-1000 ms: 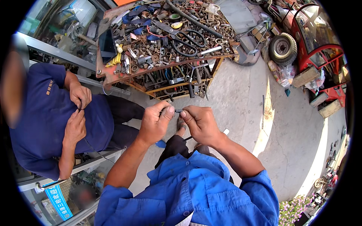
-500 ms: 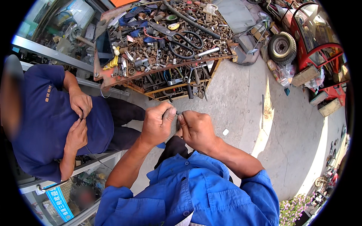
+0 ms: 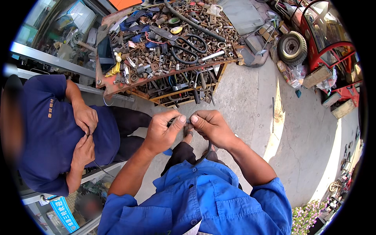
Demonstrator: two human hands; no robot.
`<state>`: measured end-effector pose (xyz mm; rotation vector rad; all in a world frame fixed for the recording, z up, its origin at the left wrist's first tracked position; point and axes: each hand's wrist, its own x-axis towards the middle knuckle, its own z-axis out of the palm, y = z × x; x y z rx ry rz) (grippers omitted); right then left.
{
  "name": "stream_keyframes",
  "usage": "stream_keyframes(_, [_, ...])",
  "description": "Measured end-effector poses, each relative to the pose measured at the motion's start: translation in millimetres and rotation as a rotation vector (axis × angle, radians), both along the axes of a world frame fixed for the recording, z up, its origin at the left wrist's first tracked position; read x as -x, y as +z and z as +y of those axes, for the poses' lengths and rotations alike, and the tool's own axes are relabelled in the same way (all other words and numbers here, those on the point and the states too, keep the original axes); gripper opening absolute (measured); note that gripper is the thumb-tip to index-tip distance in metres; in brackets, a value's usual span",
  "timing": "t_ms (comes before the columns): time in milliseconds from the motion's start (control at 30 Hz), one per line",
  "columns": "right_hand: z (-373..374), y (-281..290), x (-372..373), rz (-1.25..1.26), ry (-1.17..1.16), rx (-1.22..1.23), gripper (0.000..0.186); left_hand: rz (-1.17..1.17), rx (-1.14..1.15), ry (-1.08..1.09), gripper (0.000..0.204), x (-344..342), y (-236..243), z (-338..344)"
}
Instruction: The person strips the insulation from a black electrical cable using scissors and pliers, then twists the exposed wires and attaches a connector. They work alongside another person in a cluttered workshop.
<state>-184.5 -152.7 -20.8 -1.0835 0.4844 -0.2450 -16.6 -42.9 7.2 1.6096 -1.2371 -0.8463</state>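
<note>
In front of my blue shirt, both hands are raised close together. My left hand (image 3: 161, 132) is closed, its thumb pressed against the curled forefinger over a thin dark piece. Opposite it, my right hand (image 3: 212, 127) pinches the dark piece between thumb and fingers. A black cable or hose (image 3: 204, 155) hangs below my right hand and curves toward my shirt. The short stretch between the thumbs is mostly covered by the fingers, so its end or joint cannot be made out.
A metal bench (image 3: 164, 76) ahead is heaped with bolts, sockets and fittings; large black-handled scissors (image 3: 184, 45) lie on top. At left, a co-worker in a navy shirt (image 3: 68, 129) holds a thin cord. A wheel (image 3: 291, 47) and red vehicle cab (image 3: 327, 51) stand far right.
My right hand has shifted slightly right, and the thumbs are farther apart. The black cable now shows hanging below it. The co-worker's hands have moved a little.
</note>
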Motion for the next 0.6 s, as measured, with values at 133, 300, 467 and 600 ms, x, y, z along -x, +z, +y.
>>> stream_keyframes(133, [-2, -4, 4, 0.043, 0.057, -0.012, 0.043, -0.044, -0.033, -0.030, 0.029, 1, -3, 3])
stream_keyframes(300, [10, -11, -3, 0.023, -0.094, 0.382, 0.028, -0.160, 0.041, -0.065, 0.030, 3, 0, 1])
stream_keyframes(467, [41, -13, -13, -0.026, -0.439, 0.992, 0.024, -0.166, 0.028, 0.018, 0.031, 7, -9, 9])
stream_keyframes(600, [37, -22, -15, -0.065, -0.392, 0.993, 0.025, -0.139, 0.032, 0.013, 0.032, 5, -11, 13])
